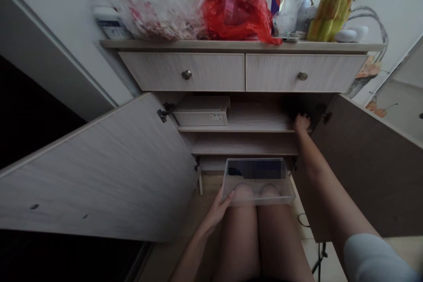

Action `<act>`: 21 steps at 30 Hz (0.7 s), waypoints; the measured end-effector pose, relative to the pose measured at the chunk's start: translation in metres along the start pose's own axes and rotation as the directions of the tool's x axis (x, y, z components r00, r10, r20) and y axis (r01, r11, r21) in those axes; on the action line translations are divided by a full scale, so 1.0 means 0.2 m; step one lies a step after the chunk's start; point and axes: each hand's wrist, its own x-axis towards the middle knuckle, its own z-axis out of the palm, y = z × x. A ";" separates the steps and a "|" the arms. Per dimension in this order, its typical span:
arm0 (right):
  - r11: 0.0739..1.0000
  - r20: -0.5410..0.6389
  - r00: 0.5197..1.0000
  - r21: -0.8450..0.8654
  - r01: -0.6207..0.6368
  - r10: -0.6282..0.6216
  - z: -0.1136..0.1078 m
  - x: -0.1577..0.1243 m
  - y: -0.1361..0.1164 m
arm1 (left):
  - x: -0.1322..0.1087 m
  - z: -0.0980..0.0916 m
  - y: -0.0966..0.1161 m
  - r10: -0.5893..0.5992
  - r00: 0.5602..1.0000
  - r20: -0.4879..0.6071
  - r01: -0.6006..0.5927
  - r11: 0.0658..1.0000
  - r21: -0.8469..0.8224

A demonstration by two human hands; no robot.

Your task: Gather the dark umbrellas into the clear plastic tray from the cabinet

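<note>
My left hand (224,202) grips the left edge of a clear plastic box (280,200). The box is tilted over my knees, which show through it, and a dark blue item, partly blurred out, lies at its far end. Inside the open cabinet, my right hand (302,122) is at the right end of the upper shelf (261,116). Its fingers look curled beside a dark shape in the shadow. What they hold, if anything, is hidden. A white lidded storage box (201,112) stands at the left of that shelf.
The left door (109,176) and right door (363,172) stand swung out on either side of my legs. Above are two closed drawers (211,70). On the cabinet top are a red plastic bag (234,9), a clear bag (161,13) and a yellow packet (328,17).
</note>
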 end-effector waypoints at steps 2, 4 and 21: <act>1.000 -0.016 1.000 -0.028 0.008 -0.009 0.00 0.00 0.00 | 0.00 0.00 0.00 -0.004 1.000 0.002 0.004 1.000 0.006; 0.998 -0.023 0.999 -0.053 0.043 -0.044 -0.01 -0.02 0.00 | 0.00 0.00 0.00 0.001 1.000 -0.009 -0.001 1.000 0.006; 0.435 0.268 0.958 0.878 -0.198 -0.104 -0.17 -0.47 0.31 | -0.04 0.03 0.08 -0.011 1.000 0.023 0.012 1.000 -0.023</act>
